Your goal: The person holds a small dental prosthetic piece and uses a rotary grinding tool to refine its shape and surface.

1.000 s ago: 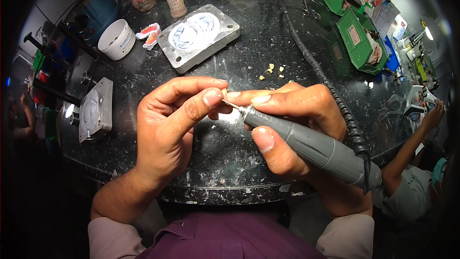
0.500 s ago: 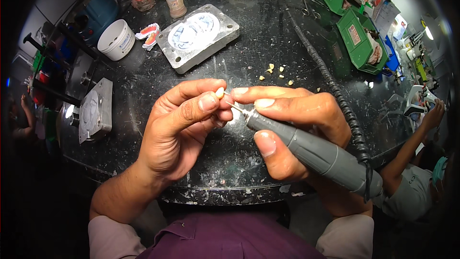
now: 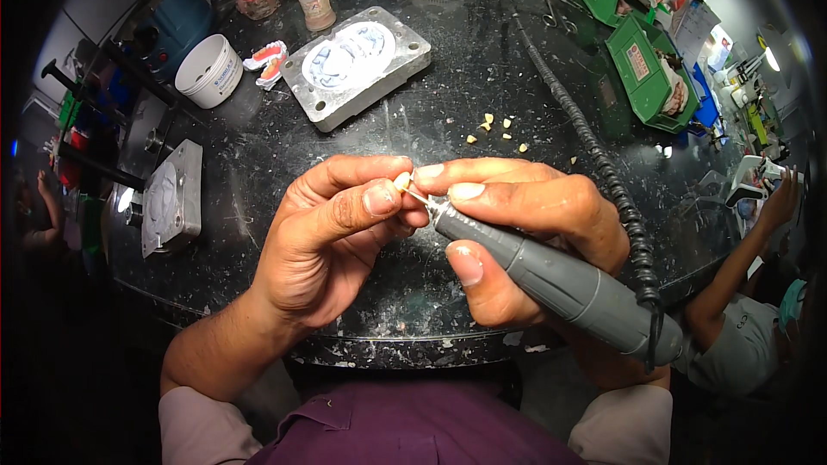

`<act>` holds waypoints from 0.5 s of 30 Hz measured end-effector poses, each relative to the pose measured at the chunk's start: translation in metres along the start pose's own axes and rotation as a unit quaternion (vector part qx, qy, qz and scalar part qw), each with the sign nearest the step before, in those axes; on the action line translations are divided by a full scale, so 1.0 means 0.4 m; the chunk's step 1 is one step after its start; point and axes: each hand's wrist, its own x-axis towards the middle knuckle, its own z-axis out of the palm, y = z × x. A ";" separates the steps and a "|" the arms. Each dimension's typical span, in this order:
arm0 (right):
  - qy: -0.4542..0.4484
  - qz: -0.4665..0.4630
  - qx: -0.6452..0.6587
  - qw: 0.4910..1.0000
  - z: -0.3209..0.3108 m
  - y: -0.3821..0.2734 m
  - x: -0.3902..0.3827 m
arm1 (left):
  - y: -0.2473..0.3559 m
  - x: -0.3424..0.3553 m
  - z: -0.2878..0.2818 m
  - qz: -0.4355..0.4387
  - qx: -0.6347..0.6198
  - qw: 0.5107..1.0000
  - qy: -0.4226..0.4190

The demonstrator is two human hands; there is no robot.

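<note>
Tooth (image 3: pixel 402 182) mid-frame, pinched in left hand (image 3: pixel 314 241), right hand (image 3: pixel 568 202) gripping grey handpiece (image 3: pixel 560 275); from here I'd brace hand to hand, bur (image 3: pixel 417 195) pressure light.

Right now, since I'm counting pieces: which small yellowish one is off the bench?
The piece the left hand pinches; the other pieces lie on the bench.

The rotary tool (image 3: pixel 556 275) had a matt, plastic-looking casing and a shiny metal tip (image 3: pixel 417 195). The tabletop (image 3: pixel 396 306) looked glossy (though scuffed and flecked), while the far metal block (image 3: pixel 375 96) had a dull sheen around its chalky filling (image 3: pixel 349 54).
</note>
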 end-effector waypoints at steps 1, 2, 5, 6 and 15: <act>0.000 -0.003 -0.002 1.000 0.001 0.001 -0.001 | 0.001 -0.001 -0.001 -0.001 0.010 1.000 0.003; -0.001 -0.007 -0.005 1.000 0.001 0.001 -0.002 | 0.002 -0.002 0.000 -0.001 0.021 1.000 0.005; 0.009 0.007 0.006 1.000 0.012 0.004 -0.007 | 0.001 -0.003 0.003 0.002 0.032 0.999 0.014; 0.010 0.006 0.007 1.000 0.011 0.005 -0.006 | 0.000 -0.003 0.003 0.002 0.033 0.999 0.015; 0.211 0.050 -0.019 0.976 -0.117 0.034 0.050 | -0.007 0.016 0.005 -0.028 0.097 0.993 0.059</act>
